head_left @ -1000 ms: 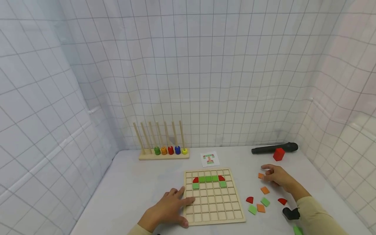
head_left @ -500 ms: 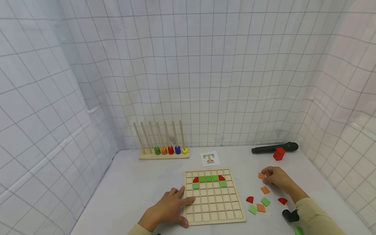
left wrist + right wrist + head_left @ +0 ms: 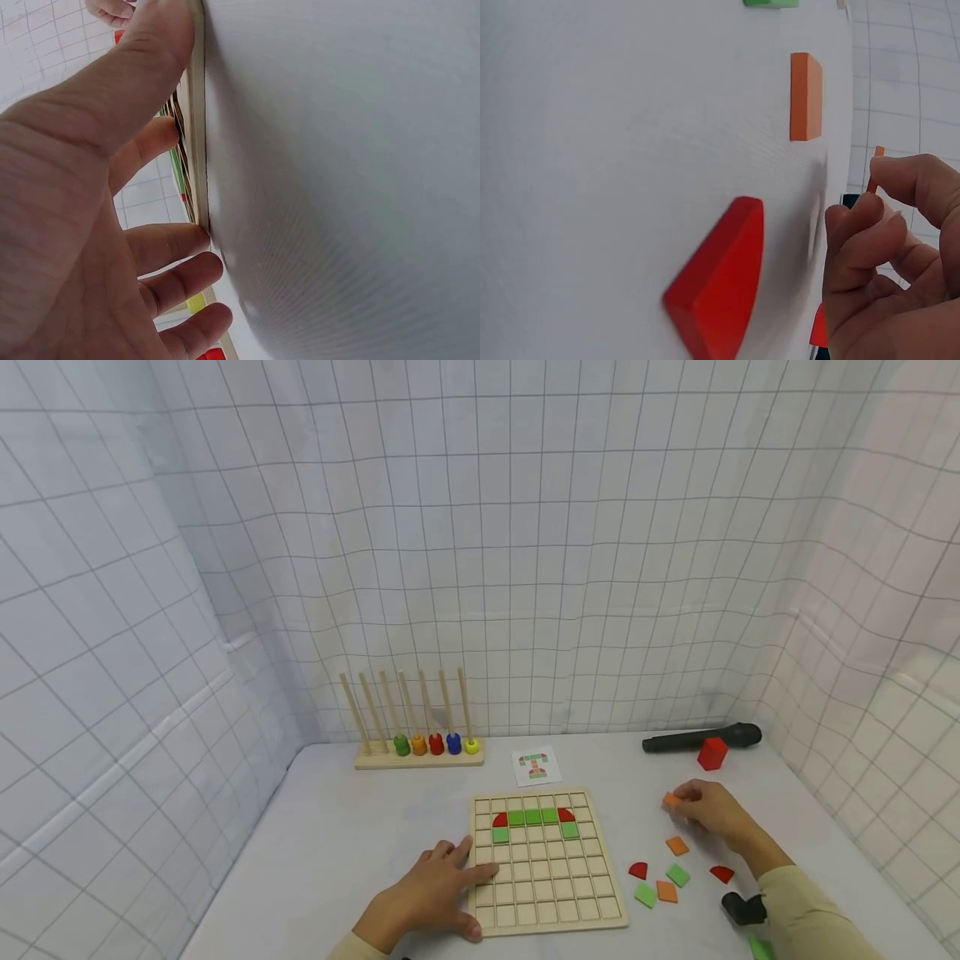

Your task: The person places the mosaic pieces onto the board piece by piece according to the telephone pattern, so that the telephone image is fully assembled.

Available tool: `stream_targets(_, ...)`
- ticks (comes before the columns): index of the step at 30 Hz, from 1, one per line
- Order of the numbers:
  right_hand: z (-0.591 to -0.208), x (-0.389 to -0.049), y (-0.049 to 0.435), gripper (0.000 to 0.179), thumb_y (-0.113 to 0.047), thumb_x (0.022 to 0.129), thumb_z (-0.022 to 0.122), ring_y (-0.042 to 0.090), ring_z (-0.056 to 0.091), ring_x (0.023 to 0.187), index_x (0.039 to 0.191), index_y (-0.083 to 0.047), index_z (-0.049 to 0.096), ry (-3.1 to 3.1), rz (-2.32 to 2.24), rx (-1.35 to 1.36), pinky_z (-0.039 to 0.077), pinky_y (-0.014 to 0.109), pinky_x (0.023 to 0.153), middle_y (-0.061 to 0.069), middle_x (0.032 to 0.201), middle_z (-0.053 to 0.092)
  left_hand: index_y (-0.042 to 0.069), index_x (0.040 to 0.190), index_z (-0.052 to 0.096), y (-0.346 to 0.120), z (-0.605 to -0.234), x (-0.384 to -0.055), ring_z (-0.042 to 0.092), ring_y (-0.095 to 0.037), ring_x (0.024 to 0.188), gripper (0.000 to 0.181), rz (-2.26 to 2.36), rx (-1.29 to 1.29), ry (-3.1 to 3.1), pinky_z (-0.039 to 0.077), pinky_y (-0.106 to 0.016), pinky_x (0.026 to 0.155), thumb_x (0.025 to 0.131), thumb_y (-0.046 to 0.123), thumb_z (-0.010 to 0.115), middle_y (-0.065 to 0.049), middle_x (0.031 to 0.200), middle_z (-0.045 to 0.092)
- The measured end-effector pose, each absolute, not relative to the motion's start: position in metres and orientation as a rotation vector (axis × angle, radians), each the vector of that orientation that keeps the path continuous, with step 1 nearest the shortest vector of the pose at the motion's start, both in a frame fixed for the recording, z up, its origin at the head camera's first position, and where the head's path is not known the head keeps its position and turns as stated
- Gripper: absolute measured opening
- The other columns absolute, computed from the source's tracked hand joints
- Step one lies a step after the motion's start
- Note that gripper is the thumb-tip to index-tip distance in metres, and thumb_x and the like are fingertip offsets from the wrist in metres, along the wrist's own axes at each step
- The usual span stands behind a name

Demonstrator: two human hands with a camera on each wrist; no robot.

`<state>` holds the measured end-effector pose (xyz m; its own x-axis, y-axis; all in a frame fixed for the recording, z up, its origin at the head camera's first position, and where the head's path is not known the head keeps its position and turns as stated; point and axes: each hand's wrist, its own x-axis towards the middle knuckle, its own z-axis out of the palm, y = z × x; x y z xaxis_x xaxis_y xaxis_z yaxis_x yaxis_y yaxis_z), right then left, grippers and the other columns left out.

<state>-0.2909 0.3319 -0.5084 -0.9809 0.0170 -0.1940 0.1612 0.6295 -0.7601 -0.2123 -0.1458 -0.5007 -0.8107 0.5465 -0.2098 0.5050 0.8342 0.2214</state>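
Note:
My left hand rests at the left edge of a wooden grid board, fingers spread, the index finger lying over its cells. On the board sit red quarter-round pieces and green square tiles in a row, with one green tile below each end. My right hand, right of the board, pinches an orange square tile between thumb and fingers; in the right wrist view this tile is raised off the table. A second orange tile lies just below that hand.
Loose green tiles, another orange tile and red quarter-rounds lie right of the board. A printed pattern card lies behind it. Further back stand a peg rack, a red block and a black microphone.
My right hand has closed its thumb and fingers on the orange tile and lifted it slightly from the table. The left hand stays in place on the board.

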Motion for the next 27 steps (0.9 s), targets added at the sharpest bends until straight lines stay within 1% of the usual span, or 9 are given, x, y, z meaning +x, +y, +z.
stream_targets(4, -0.504, -0.289, 0.337, 0.041, -0.020, 0.097, 0.066, 0.022, 0.055, 0.077, 0.127, 0.005, 0.055, 2.633, -1.385, 0.190, 0.046, 0.031, 0.064, 0.007, 0.088, 0.063, 0.047, 0.147, 0.051, -0.145, -0.500, -0.212, 0.044, -0.036, 0.133, 0.087, 0.216, 0.803, 2.754, 0.039, -0.059, 0.107, 0.067, 0.066, 0.080, -0.019, 0.160, 0.039)
stream_targets(6, -0.503, -0.288, 0.339, 0.043, -0.021, 0.098, 0.066, 0.021, 0.055, 0.076, 0.130, 0.005, 0.053, 2.609, -1.439, 0.202, 0.047, 0.030, 0.063, 0.006, 0.085, 0.063, 0.047, 0.147, 0.051, -0.145, -0.500, -0.212, 0.044, -0.037, 0.133, 0.087, 0.213, 0.802, 2.755, 0.039, -0.059, 0.107, 0.067, 0.066, 0.080, -0.019, 0.159, 0.039)
stream_targets(14, -0.504, -0.286, 0.341, 0.046, -0.020, 0.100, 0.064, 0.020, 0.058, 0.078, 0.137, 0.004, 0.049, 2.496, -1.645, 0.207, 0.053, 0.027, 0.065, 0.008, 0.092, 0.064, 0.048, 0.147, 0.051, -0.145, -0.500, -0.212, 0.044, -0.036, 0.134, 0.087, 0.218, 0.792, 2.749, 0.038, -0.059, 0.107, 0.067, 0.066, 0.080, -0.019, 0.160, 0.039)
stream_targets(22, -0.500, -0.290, 0.326, 0.044, -0.018, 0.097, 0.069, 0.022, 0.057, 0.075, 0.134, 0.001, 0.054, 2.478, -1.653, 0.183, 0.053, 0.028, 0.063, 0.005, 0.087, 0.062, 0.048, 0.146, 0.051, -0.144, -0.499, -0.211, 0.044, -0.036, 0.133, 0.086, 0.217, 0.784, 2.748, 0.038, -0.059, 0.107, 0.067, 0.066, 0.080, -0.018, 0.160, 0.039)
stream_targets(27, -0.492, -0.293, 0.305, 0.045, -0.018, 0.093, 0.073, 0.024, 0.058, 0.080, 0.131, -0.002, 0.055, 2.457, -1.690, 0.139, 0.054, 0.029, 0.065, 0.006, 0.087, 0.065, 0.047, 0.147, 0.051, -0.145, -0.498, -0.211, 0.045, -0.035, 0.132, 0.087, 0.200, 0.805, 2.759, 0.039, -0.058, 0.106, 0.067, 0.067, 0.080, -0.018, 0.160, 0.039)
